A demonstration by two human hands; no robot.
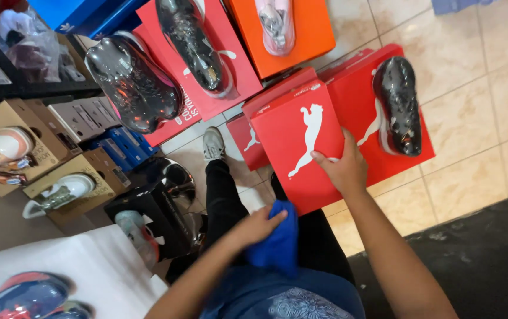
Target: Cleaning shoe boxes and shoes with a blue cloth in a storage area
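Observation:
My right hand [344,169] rests flat on the lid of a red shoe box [292,127] with a white animal figure, fingers spread over its near right part. My left hand [258,225] holds a blue cloth [280,241] against my lap. The red box lies tilted on other red boxes. Just to its right, a plastic-wrapped dark shoe [397,105] lies on another red box [354,100]. My legs in black trousers and one grey shoe [212,143] show below the box.
More boxes carry plastic-wrapped shoes: an orange box [310,29], red boxes [165,29], tan boxes [88,171] at left, a white box [71,260] at lower left. A black box [159,210] stands by my leg. Beige floor tiles [478,88] lie at right, a dark mat [472,266] at lower right.

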